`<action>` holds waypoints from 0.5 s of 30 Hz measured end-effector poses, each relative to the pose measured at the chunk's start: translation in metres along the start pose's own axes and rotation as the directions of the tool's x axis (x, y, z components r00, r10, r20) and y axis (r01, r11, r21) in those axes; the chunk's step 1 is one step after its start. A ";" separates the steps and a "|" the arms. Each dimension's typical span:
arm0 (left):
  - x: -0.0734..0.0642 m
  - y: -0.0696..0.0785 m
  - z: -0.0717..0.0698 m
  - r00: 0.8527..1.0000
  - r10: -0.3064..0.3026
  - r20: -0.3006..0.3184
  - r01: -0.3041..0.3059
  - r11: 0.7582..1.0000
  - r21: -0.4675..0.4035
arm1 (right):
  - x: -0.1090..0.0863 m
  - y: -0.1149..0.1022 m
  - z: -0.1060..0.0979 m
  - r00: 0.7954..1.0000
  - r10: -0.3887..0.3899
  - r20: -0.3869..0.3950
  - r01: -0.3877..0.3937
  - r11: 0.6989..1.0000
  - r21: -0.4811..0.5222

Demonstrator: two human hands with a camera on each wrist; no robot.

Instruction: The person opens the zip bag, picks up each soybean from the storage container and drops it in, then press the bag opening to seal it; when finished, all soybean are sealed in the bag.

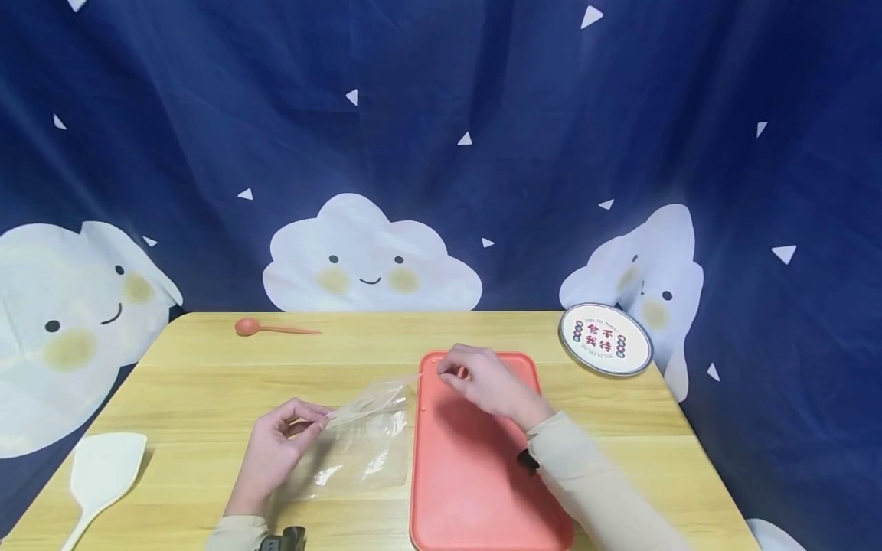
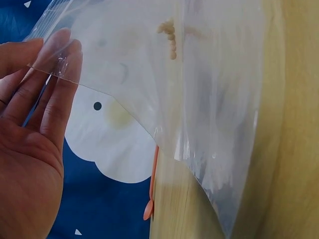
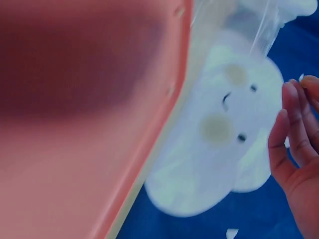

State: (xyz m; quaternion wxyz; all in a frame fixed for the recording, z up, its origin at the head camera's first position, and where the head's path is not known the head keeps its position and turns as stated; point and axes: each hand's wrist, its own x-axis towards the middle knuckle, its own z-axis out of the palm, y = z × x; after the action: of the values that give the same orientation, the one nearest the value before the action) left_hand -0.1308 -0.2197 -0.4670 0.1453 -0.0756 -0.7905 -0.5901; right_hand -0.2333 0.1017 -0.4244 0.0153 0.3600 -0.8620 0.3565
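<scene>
My left hand (image 1: 279,448) pinches the edge of a clear zip bag (image 1: 365,451) between thumb and fingers. In the left wrist view, the left hand (image 2: 37,124) has its fingertips behind the film, and the bag (image 2: 214,99) spreads to the right. The bag's raised edge slants toward my right hand (image 1: 492,386), which is above the red cutting board (image 1: 482,474). In the right wrist view, the right hand (image 3: 299,144) has thumb and fingertips close together; whether film lies between them cannot be made out. A small tan, bead-like shape (image 2: 172,42) shows through the film.
A red spoon (image 1: 248,327) lies near the back left edge of the wooden table (image 1: 386,337). A white spatula (image 1: 106,467) is at the left front. An oval plate with printed characters (image 1: 606,340) sits at the back right. A blue cloud-patterned curtain (image 1: 413,99) hangs behind.
</scene>
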 end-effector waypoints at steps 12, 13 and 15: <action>0.000 -0.002 0.002 1.000 0.014 -0.006 -0.014 1.000 -0.011 | 0.028 -0.033 0.053 0.997 -0.064 -0.043 0.070 0.983 0.169; 0.000 -0.002 0.003 1.000 0.016 -0.005 -0.016 1.000 -0.012 | 0.030 -0.035 0.058 0.997 -0.063 -0.039 0.069 0.983 0.169; 0.000 -0.002 0.003 1.000 0.019 -0.004 -0.019 1.000 -0.016 | 0.032 -0.037 0.065 0.998 -0.065 -0.025 0.068 0.983 0.170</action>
State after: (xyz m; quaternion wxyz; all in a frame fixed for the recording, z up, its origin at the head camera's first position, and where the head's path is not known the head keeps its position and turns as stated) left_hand -0.1321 -0.2172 -0.4694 0.1517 -0.0833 -0.7846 -0.5953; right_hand -0.2184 0.0231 -0.4414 0.0047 0.3851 -0.8155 0.4320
